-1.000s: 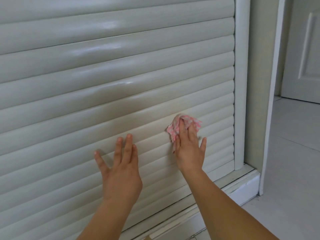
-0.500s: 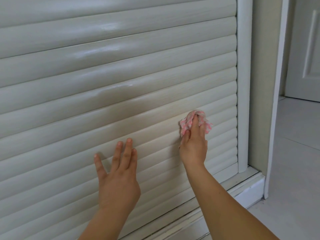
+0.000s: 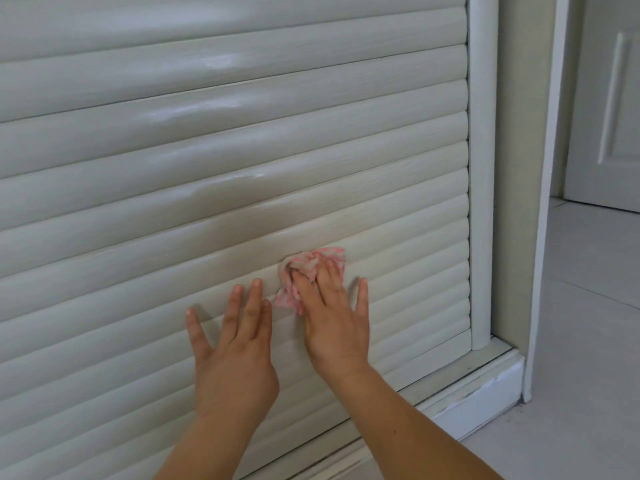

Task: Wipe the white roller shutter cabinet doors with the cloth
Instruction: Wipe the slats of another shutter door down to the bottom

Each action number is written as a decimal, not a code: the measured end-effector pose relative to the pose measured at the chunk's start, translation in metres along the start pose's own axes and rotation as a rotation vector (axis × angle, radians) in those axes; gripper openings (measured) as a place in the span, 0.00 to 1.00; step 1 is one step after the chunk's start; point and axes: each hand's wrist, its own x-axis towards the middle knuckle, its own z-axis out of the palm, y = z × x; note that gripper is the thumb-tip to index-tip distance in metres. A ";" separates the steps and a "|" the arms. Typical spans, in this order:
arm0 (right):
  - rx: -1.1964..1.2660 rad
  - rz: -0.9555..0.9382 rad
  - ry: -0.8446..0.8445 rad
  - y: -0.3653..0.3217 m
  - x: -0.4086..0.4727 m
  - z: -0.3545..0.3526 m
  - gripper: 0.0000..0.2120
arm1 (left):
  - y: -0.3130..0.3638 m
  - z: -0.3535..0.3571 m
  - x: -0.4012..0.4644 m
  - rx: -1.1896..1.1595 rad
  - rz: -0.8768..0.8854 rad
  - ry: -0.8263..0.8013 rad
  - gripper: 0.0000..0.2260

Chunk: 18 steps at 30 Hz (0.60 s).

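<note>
Now, cloth (image 3: 313, 268) under right hand (image 3: 334, 323) fingers, pressed against shutter (image 3: 207, 150)

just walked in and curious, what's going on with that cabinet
A person is wiping a white roller shutter door. The right hand presses a crumpled pink and white cloth flat-fingered against the lower slats. The left hand rests open on the slats right beside it, fingers spread. Glossy streaks show on some upper slats. To the right are the cabinet frame and a tiled floor.
</note>
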 end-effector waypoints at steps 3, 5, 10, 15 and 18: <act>0.083 0.082 -0.074 0.010 0.012 -0.013 0.29 | -0.001 -0.001 0.000 0.000 0.009 -0.005 0.29; 0.121 0.144 -0.072 0.017 0.016 -0.018 0.25 | -0.002 -0.001 0.000 0.003 0.016 -0.034 0.29; 0.336 0.486 0.059 0.040 0.040 -0.028 0.26 | -0.001 -0.015 0.005 0.033 0.029 -0.187 0.35; 0.507 0.631 0.078 0.032 0.057 -0.037 0.25 | 0.001 -0.010 0.002 0.027 0.005 -0.143 0.35; 0.355 0.485 0.031 0.000 0.044 -0.038 0.25 | 0.002 -0.004 0.000 0.035 -0.013 -0.080 0.29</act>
